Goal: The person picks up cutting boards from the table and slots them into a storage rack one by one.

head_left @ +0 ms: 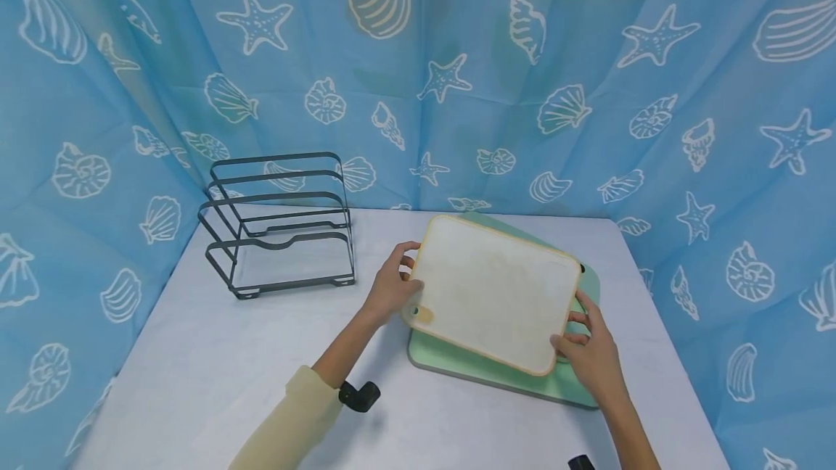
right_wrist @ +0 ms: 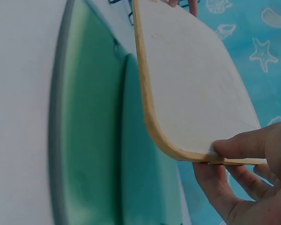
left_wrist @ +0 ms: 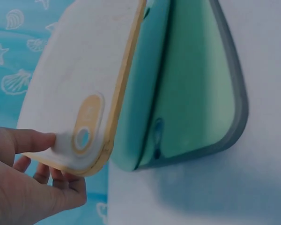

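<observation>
A white cutting board (head_left: pixel 493 289) with a yellow-orange rim is held raised and tilted between both hands. My left hand (head_left: pixel 390 285) pinches its left edge near the corner with the hanging hole, thumb on the white face and fingers beneath. At the opposite edge my right hand (head_left: pixel 591 350) pinches the board the same way. Under it on the table lies a green cutting board (head_left: pixel 470 361) with a grey rim. The left wrist view shows another, teal board (left_wrist: pixel 136 126) between the white one and the green one; the white board hides much of both in the head view.
A black wire rack (head_left: pixel 281 238) with several upright dividers stands at the table's back left. The white tabletop (head_left: pixel 228 376) ends at a blue curtain (head_left: pixel 418 129) printed with shells and starfish, which surrounds the back and sides.
</observation>
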Demonstrator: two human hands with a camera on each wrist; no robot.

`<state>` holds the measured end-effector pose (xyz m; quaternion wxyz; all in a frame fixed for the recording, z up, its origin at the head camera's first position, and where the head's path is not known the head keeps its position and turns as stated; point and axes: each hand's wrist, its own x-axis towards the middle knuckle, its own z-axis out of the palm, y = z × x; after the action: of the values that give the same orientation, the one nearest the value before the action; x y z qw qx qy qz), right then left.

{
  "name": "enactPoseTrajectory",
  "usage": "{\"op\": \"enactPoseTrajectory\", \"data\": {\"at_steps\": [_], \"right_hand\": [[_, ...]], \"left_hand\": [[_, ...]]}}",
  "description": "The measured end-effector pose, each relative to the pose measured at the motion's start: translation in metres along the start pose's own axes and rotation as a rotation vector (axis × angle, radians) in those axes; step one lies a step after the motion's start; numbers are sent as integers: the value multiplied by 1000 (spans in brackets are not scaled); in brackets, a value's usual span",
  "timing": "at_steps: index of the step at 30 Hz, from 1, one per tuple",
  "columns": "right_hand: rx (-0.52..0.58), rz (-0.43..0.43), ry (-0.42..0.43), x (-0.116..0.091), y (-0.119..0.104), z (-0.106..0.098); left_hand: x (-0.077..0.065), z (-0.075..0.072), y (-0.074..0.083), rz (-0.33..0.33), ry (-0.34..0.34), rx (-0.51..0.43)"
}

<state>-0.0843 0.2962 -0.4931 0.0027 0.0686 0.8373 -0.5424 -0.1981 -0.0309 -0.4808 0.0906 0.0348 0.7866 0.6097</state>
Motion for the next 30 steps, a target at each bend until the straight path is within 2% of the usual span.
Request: {"op": "enactPoseTrajectory", "data": {"at_steps": [5,14,24,30], "right_hand": [[-17,-63,40,6,-17,3],[-85,-151,47,20,-45,8],[-127,-261,53,33,-80,16],[-118,-307,43,45,-96,24]], "left_hand": [[-3,-12,7,48,59,45],[-15,-37,26,159,122,83],[-26,-66,44,181,193,58],[-27,-83,48,191,209,92]]}}
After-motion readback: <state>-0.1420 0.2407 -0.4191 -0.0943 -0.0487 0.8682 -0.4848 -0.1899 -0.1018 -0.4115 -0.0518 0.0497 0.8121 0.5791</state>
